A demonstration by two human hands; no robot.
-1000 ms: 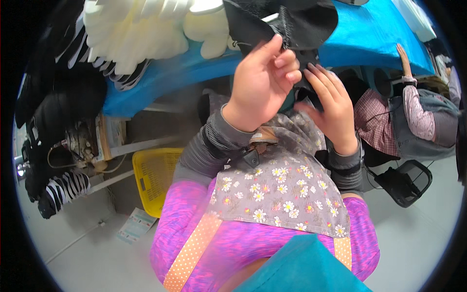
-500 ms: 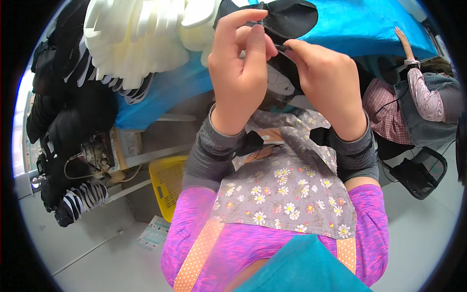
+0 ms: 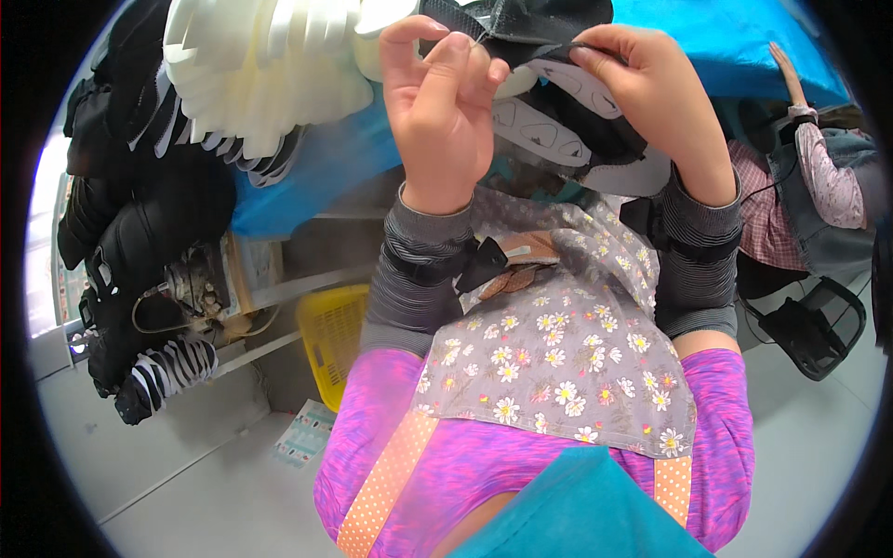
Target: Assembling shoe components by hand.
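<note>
Black piece (image 3: 549, 19): lying between and just beyond both hands. Outlined white pieces (image 3: 538, 132): now showing more fully below the grip — work apparently staying on the black piece. Right hand (image 3: 657, 84): pinching its near edge. Left hand (image 3: 441, 113): curling alongside — its hold, if any, one cannot tell.

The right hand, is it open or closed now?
Closed: the right hand pinches an edge of the black piece at its fingertips.
</note>
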